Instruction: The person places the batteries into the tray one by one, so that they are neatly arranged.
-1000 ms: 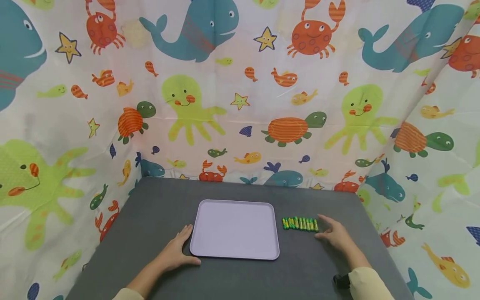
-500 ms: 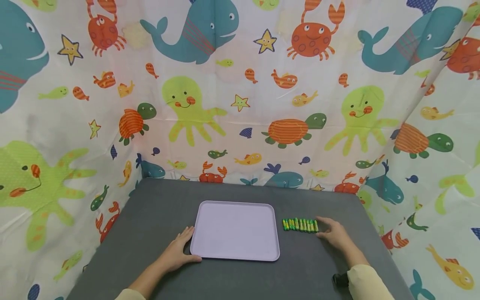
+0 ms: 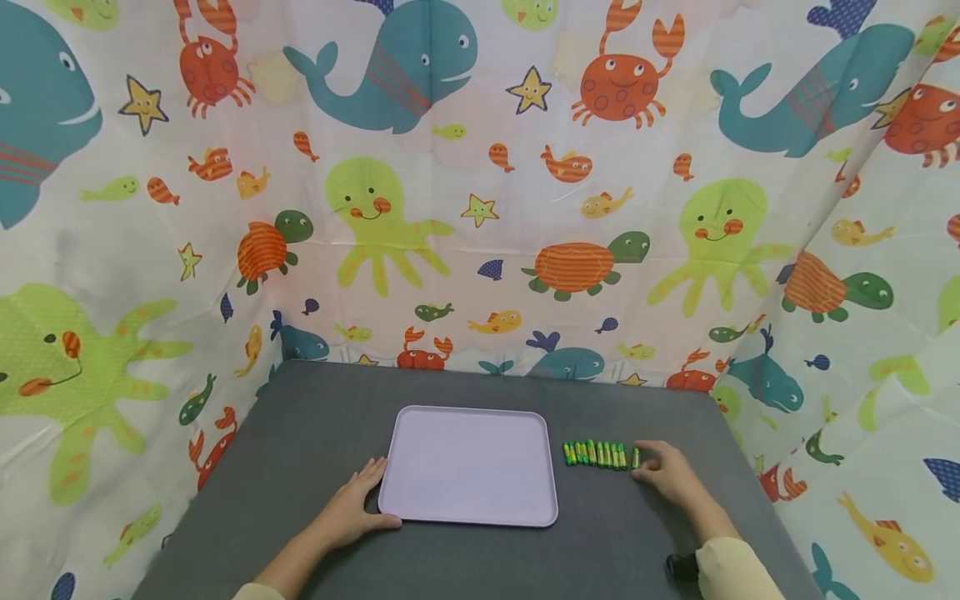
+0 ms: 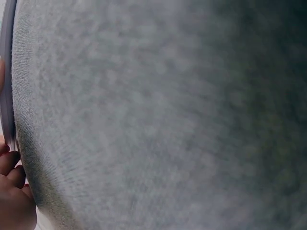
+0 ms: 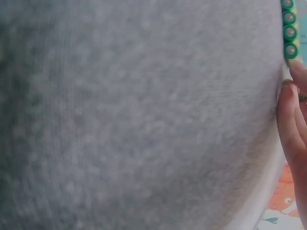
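A: Which thing does the right hand [image 3: 670, 475] have?

B: A single green-and-yellow battery [image 3: 636, 458], pinched between thumb and fingers. It sits just beyond the right end of the row of batteries [image 3: 601, 454], with a narrow gap between them.

A: Does that battery touch the table [image 3: 450, 562]?

B: I can't tell; the fingers hide too much of it.

A: And how do the others lie?

B: Side by side on the dark grey table, pointing away from the person. The right wrist view shows several of their round ends, green rims with metal centres, near the fingertips.

A: What about the left hand [image 3: 352, 504]?

B: Its fingers are straight and its thumb stands wide of them. The fingers touch the left edge of the pale lilac tray [image 3: 468, 467], and the thumb is at the near left corner. From the left wrist, only a strip of the tray's rim and part of the hand show.

A: Where is the tray from the batteries?

B: It lies flat to their left, near the row but apart from it.

A: Anything around the table?

B: White cloth [image 3: 495, 283] printed with whales, crabs, octopuses and turtles hangs behind it and along both sides. The right sleeve [image 3: 738, 571] is pale yellow.
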